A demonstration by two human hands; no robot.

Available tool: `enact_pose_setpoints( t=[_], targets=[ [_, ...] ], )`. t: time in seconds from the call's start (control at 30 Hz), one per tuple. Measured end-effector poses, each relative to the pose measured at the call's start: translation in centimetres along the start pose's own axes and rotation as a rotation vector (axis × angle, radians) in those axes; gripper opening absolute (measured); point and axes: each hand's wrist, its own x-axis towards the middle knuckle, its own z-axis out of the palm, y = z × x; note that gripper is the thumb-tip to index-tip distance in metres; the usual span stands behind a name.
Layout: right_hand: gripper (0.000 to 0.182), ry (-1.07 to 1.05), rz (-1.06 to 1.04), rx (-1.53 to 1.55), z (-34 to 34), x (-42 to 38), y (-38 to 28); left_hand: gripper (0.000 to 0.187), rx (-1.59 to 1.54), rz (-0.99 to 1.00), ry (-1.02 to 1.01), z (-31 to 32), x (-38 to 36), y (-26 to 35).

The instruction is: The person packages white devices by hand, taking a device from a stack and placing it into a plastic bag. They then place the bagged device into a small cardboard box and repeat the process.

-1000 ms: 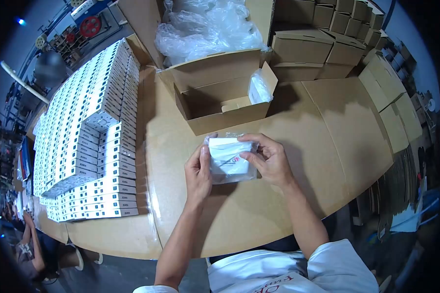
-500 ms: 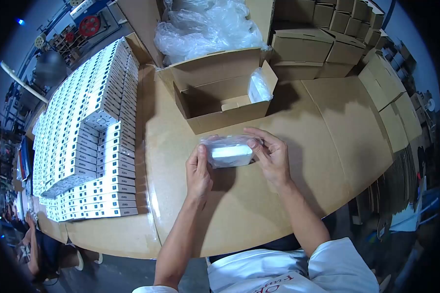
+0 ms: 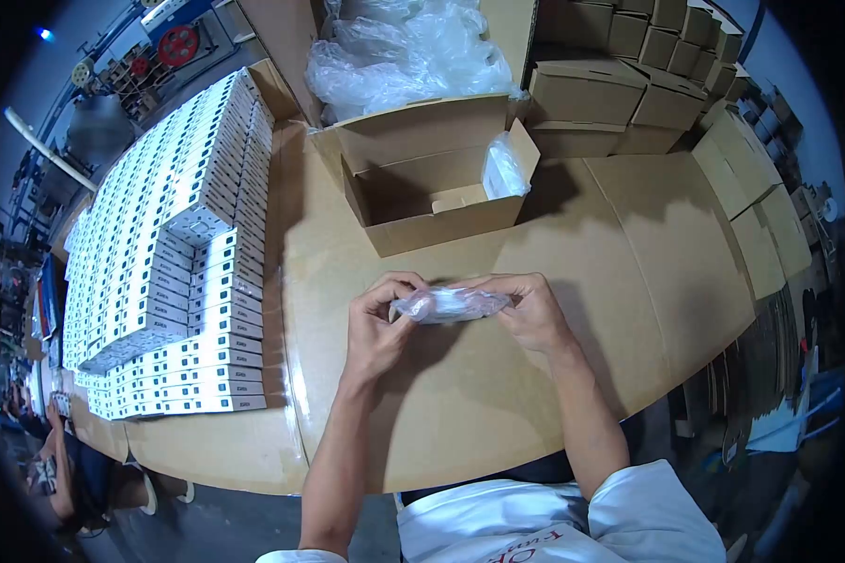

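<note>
L hand gripped one end of a plastic-wrapped pkt and R hand the other, thumbs and fingers pinched narrow on it. Pkt was approx. mid-frame, held over the table, seen nearly edge-on, wrap crinkled. Just beyond, upper ctr, stood a lidless-side-up ctn w/ a 2nd pkt upright at its right end. Stacked white bxs filled the left; clear bags lay top ctr; brown bxs sat upper right.

Forearms extended forward — left hand, right hand facing — fingers curled inward.
</note>
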Motion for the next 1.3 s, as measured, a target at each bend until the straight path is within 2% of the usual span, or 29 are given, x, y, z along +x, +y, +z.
enact_pose_setpoints(
  t=[0.17,0.27,0.37,0.47,0.5,0.6,0.73,0.77,0.87,0.97,1.03,1.13,1.17,1.23,1.27,1.3],
  targets=[
    [0.012,0.137,0.122,0.062,1.4,-0.1,-1.5,0.019,-0.108,-0.118,0.201,1.5,-0.1,0.1],
    [0.014,0.221,0.15,-0.029,1.1,-0.3,0.4,0.022,-0.138,-0.145,0.269,2.3,-0.3,0.0],
    [0.024,0.306,0.104,0.083,1.7,-0.1,0.7,0.023,-0.129,-0.122,0.311,2.9,-0.1,0.2],
    [0.037,0.327,-0.284,0.189,2.5,0.5,-1.9,0.024,-0.109,-0.131,0.327,2.8,-0.3,0.0],
    [0.035,0.186,-0.26,0.171,1.1,0.3,-1.9,0.026,-0.098,-0.122,0.33,3.0,-0.3,0.1],
    [0.033,-0.125,-0.287,-0.251,-0.7,-0.1,-1.6,0.027,-0.09,-0.097,0.32,3.2,-0.2,0.0],
    [0.036,-0.105,-0.09,-0.382,0.5,0.1,-1.3,0.024,-0.114,-0.064,0.317,2.9,-0.3,0.0],
    [0.036,-0.075,-0.161,-0.46,0.5,0.2,-1.0,0.024,-0.125,-0.098,0.318,2.9,-0.3,-0.2],
    [0.036,-0.046,-0.004,-0.343,0.7,0.1,-1.2,0.026,-0.169,-0.18,0.345,2.3,-0.4,-0.4],
    [0.037,-0.004,-0.139,-0.351,1.0,0.3,-1.1,0.028,-0.233,-0.235,0.389,2.1,-0.2,-0.6],
    [0.037,-0.028,-0.094,-0.352,0.8,0.3,-1.3,0.029,-0.24,-0.271,0.413,1.8,0.1,-0.6],
    [0.037,-0.035,-0.129,-0.391,0.8,0.3,-1.5,0.018,-0.039,-0.002,0.459,2.2,0.3,0.3],
    [0.037,-0.031,-0.158,-0.41,0.8,0.3,-1.5,0.019,0.211,0.178,0.396,2.1,0.4,1.0],
    [0.037,-0.045,-0.069,-0.391,0.4,0.1,-0.9,0.029,0.71,0.531,0.253,1.1,0.5,2.6],
    [0.037,-0.051,-0.026,-0.383,0.3,0.0,-0.8,0.035,0.775,0.516,0.15,0.8,0.5,2.9],
    [0.038,-0.037,-0.089,-0.445,0.3,-0.1,-0.9,0.04,0.837,0.501,0.047,0.6,0.4,3.1]
  ],
)
